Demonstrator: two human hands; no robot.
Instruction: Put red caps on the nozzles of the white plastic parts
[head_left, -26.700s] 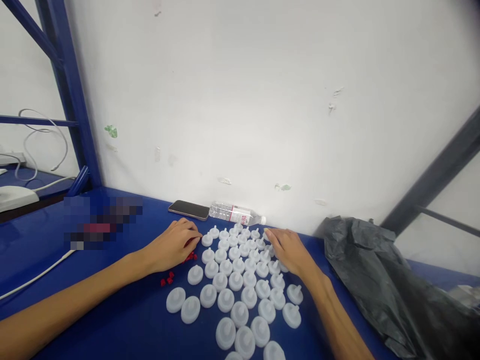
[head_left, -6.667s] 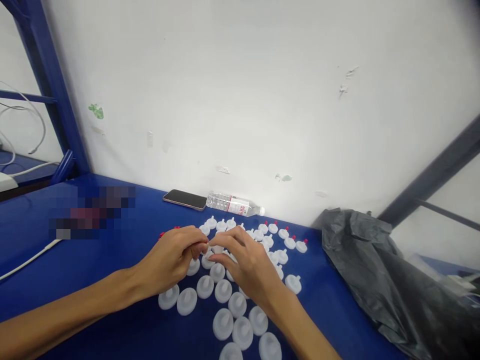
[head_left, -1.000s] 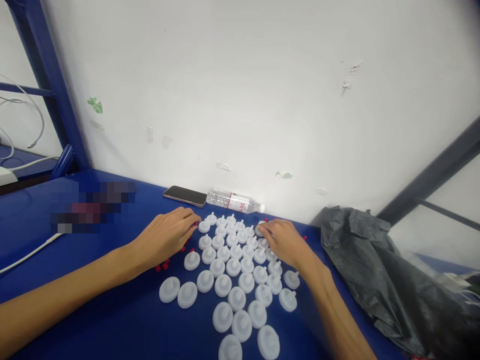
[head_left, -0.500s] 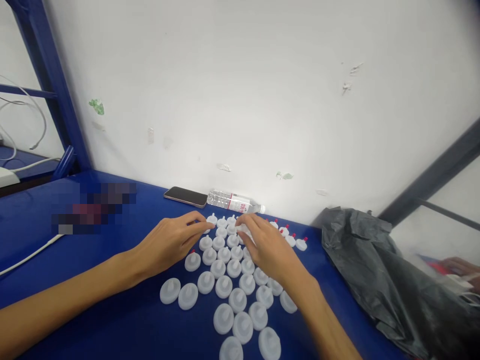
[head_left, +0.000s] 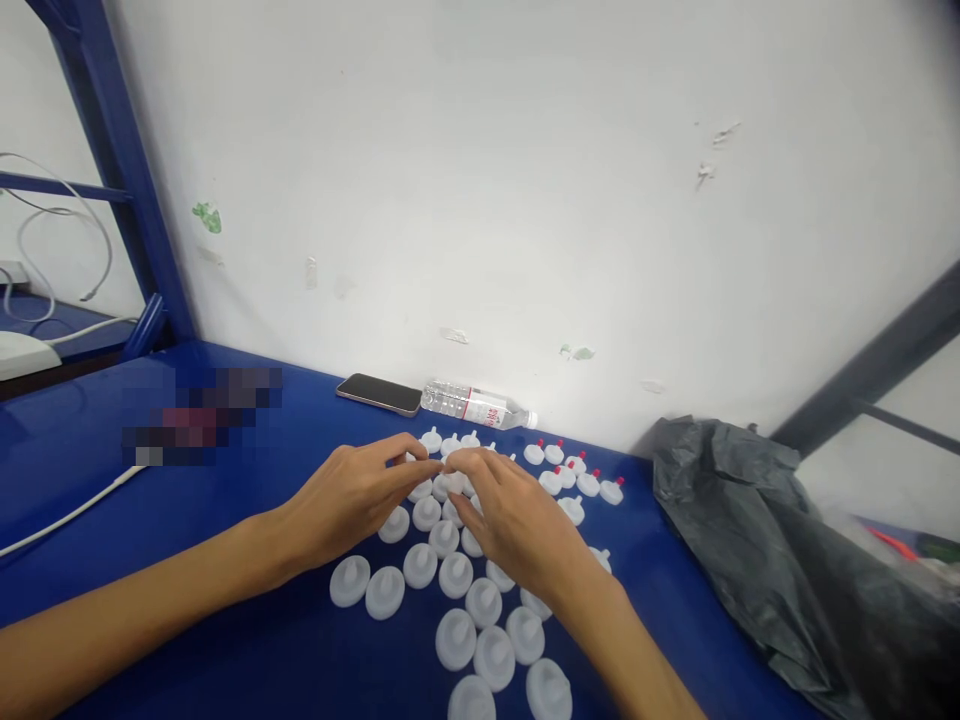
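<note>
My left hand (head_left: 364, 492) reaches in over the caps, thumb and index finger pinched together; whatever is between them is too small to make out. Opposite it, my right hand (head_left: 517, 510) curls its fingers around a white nozzle cap (head_left: 452, 481), mostly covered by the fingers. Both sets of fingertips meet at this cap. Below and around them, many white round caps with pointed nozzles (head_left: 456, 575) stand on the blue table (head_left: 247, 640). Several caps with red tips (head_left: 588, 485) are grouped at the back right, beyond my right hand.
A phone (head_left: 379, 393) and a clear labelled water bottle (head_left: 480, 404) lie along the white wall. At right is a crumpled dark plastic bag (head_left: 735, 520). A white cable (head_left: 71, 512) runs to a blurred-out object (head_left: 199, 420) at left. Blue frame posts (head_left: 142, 200) rise at the left.
My right hand has moved left with the white cap, so that its fingertips now meet those of my left hand. More red-tipped caps show at the back right. The view has shifted slightly.
</note>
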